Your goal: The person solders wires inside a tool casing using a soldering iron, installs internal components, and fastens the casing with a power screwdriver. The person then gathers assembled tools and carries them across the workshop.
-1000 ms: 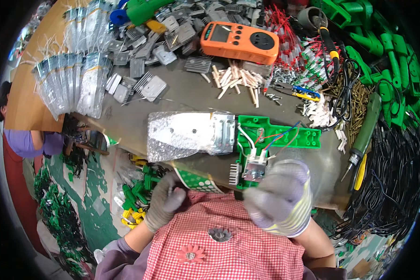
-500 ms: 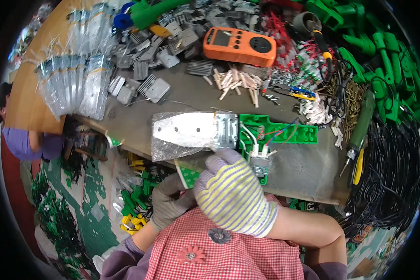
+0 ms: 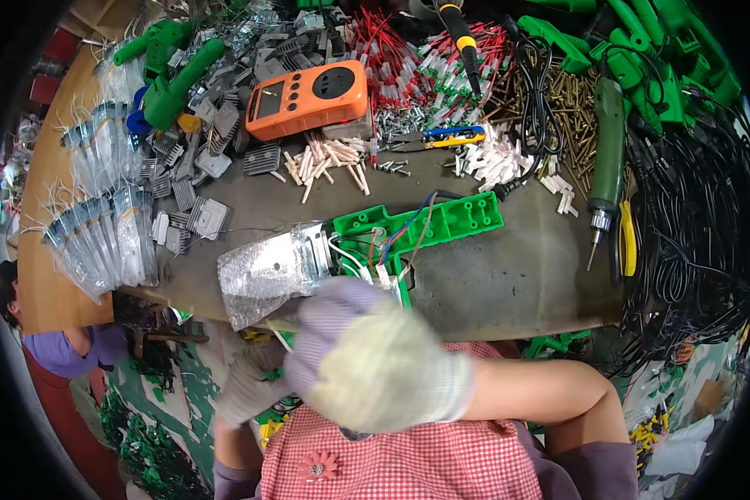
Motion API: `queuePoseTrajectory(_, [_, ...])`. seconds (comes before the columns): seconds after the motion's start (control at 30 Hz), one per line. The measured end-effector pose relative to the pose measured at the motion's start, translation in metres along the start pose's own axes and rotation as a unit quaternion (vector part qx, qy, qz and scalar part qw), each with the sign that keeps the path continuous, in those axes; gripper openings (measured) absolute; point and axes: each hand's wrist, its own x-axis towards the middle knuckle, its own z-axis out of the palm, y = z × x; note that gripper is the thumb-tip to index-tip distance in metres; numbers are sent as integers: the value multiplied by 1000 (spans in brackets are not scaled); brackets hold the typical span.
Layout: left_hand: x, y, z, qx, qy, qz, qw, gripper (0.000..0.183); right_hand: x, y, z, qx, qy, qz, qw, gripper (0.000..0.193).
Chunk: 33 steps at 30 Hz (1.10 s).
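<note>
A green plastic housing half [image 3: 462,223] lies at a slant on the bench, with red, blue, brown and white wires [image 3: 377,250] and white connectors inside. Joined to its left end is a shiny metal plate [image 3: 275,265] in clear plastic wrap. My right hand [image 3: 383,362], in a striped glove, hovers at the near side of the housing, covering its lower part. Motion smears its fingers. Lower left, by the bench's edge, my left hand [image 3: 246,387] in a grey glove is blurred and partly hidden behind the right. I cannot make out anything in either hand.
An orange multimeter [image 3: 308,98] stands beyond the housing, among grey metal blocks [image 3: 208,218] and pale sleeves [image 3: 325,160]. A green electric screwdriver [image 3: 607,158] and black cables [image 3: 683,242] lie right. Wrapped plates [image 3: 100,242] fill the left. Another person [image 3: 71,350] is at far left.
The whole view has shifted, so bench items appear further left. The housing looks more tilted. My right hand now covers the grey block beside the connectors, and both hands are more blurred.
</note>
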Motion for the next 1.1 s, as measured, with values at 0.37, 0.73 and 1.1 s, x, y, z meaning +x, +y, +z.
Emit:
queuePoseTrajectory(0.37, [93, 71, 12, 183, 22, 305, 934, 47, -66, 38, -26, -130, 71, 248, 958, 14])
queuePoseTrajectory(0.73, [104, 58, 23, 175, 7, 315, 933, 43, -73, 13, -111, 7, -141, 203, 969, 32])
queuePoseTrajectory(1.1, [135, 134, 69, 237, 6, 406, 882, 27, -51, 96, -136, -332, -106, 210, 914, 25])
